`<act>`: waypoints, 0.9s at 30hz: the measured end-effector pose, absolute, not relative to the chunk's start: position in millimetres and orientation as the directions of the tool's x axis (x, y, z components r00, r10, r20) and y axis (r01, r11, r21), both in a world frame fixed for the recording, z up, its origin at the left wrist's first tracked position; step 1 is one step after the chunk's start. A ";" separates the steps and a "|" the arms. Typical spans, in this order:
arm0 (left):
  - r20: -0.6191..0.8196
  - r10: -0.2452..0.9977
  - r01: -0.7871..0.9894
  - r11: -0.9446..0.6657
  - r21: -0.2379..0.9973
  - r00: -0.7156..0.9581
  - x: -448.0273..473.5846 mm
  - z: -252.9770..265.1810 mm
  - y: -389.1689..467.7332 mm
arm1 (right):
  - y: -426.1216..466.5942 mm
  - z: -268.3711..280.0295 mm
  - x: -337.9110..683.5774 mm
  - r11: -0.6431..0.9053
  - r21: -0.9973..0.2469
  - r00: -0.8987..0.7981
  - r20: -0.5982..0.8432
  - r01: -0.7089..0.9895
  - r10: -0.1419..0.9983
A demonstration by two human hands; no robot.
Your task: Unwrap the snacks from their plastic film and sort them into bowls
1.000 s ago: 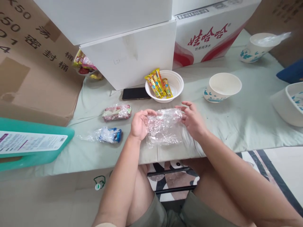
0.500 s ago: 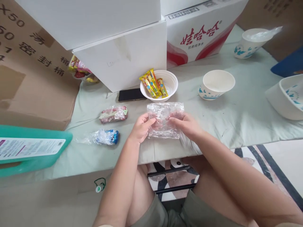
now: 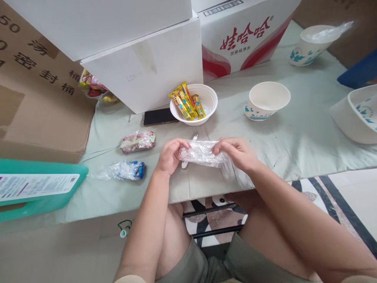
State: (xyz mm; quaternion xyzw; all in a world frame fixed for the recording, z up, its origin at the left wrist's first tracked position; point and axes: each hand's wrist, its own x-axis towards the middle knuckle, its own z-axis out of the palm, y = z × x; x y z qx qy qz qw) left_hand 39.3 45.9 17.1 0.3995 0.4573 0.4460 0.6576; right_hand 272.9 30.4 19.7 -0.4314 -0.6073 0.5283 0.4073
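Observation:
Between my two hands is a crinkled clear plastic bag (image 3: 202, 153), held just above the cloth and folded into a narrow strip. My left hand (image 3: 171, 156) pinches its left end. My right hand (image 3: 234, 152) grips the right end, thumb on top. Beneath the bag lies a thin white object (image 3: 185, 164), mostly covered, whose kind I cannot make out. Left of my hands rest a red plastic-wrapped item (image 3: 138, 142) and a blue plastic-wrapped item (image 3: 131, 170). Beyond the bag stands a white bowl (image 3: 209, 103) with yellow snack packets (image 3: 187, 103) in it.
A black phone (image 3: 160, 116) lies beside the bowl. Paper cups stand to the right, one white cup (image 3: 266, 103) nearest. White boxes (image 3: 147, 67) and a red-lettered carton (image 3: 247, 43) line the back. A green jug (image 3: 67, 192) lies at left on the tablecloth (image 3: 300, 137).
The bag has gone from a wide, spread sheet to a narrower folded strip. The thin white object beneath it now shows. The camera view has shifted slightly.

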 end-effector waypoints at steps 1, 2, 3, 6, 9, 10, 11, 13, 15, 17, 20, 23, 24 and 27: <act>-0.240 0.955 -0.193 0.272 0.943 0.172 39.0 16.8 45.8 | 30.2 19.3 272.2 0.071 -0.983 -0.270 0.023 0.169 0.963; -0.230 0.961 -0.171 0.255 0.952 0.152 38.8 16.9 45.7 | 30.3 18.4 271.6 0.051 -0.975 -0.237 -0.001 0.214 0.971; -0.223 0.965 -0.157 0.243 0.957 0.134 38.5 17.3 45.6 | 30.9 17.2 271.2 0.027 -0.974 -0.202 -0.020 0.227 0.979; -0.209 0.972 -0.158 0.225 0.961 0.112 36.5 19.2 45.4 | 34.5 14.6 272.1 -0.026 -0.992 -0.080 -0.036 0.120 0.996; -0.220 0.953 -0.107 0.245 0.963 0.207 34.4 18.7 44.9 | 37.6 17.3 273.1 -0.052 -0.998 -0.061 -0.049 -0.043 0.997; -0.222 0.943 -0.069 0.246 0.967 0.248 33.9 17.6 44.9 | 37.8 19.1 272.5 -0.092 -0.993 -0.115 -0.083 -0.077 0.990; -0.219 0.934 -0.027 0.236 0.971 0.282 33.3 16.1 45.2 | 37.7 20.9 271.2 -0.149 -0.986 -0.197 -0.131 -0.077 0.972; -0.176 0.936 0.039 0.172 0.984 0.304 31.4 12.6 46.8 | 36.4 23.5 267.4 -0.253 -0.966 -0.394 -0.253 0.054 0.884; -0.081 0.966 0.093 0.059 0.994 0.247 28.4 9.8 49.0 | 34.8 24.2 263.5 -0.255 -0.929 -0.516 -0.363 0.270 0.776; 0.077 0.995 0.179 -0.088 0.980 0.066 25.7 8.9 49.6 | 33.6 23.7 260.8 -0.187 -0.896 -0.520 -0.393 0.403 0.759; 0.366 0.914 0.394 -0.277 0.876 -0.172 28.7 12.7 42.2 | 32.3 23.1 259.0 -0.124 -0.901 -0.451 -0.323 0.416 0.832; 0.449 0.892 0.477 -0.376 0.795 -0.045 42.7 18.7 27.5 | 30.0 23.7 257.4 -0.127 -0.945 -0.441 -0.256 0.302 0.860; 0.405 0.914 0.454 -0.373 0.809 0.029 48.3 19.7 23.3 | 28.8 24.1 256.6 -0.140 -0.959 -0.454 -0.242 0.246 0.858; 0.169 0.964 0.295 -0.225 0.929 0.203 61.0 17.5 17.7 | 25.0 25.3 253.9 -0.167 -0.982 -0.500 -0.191 0.092 0.845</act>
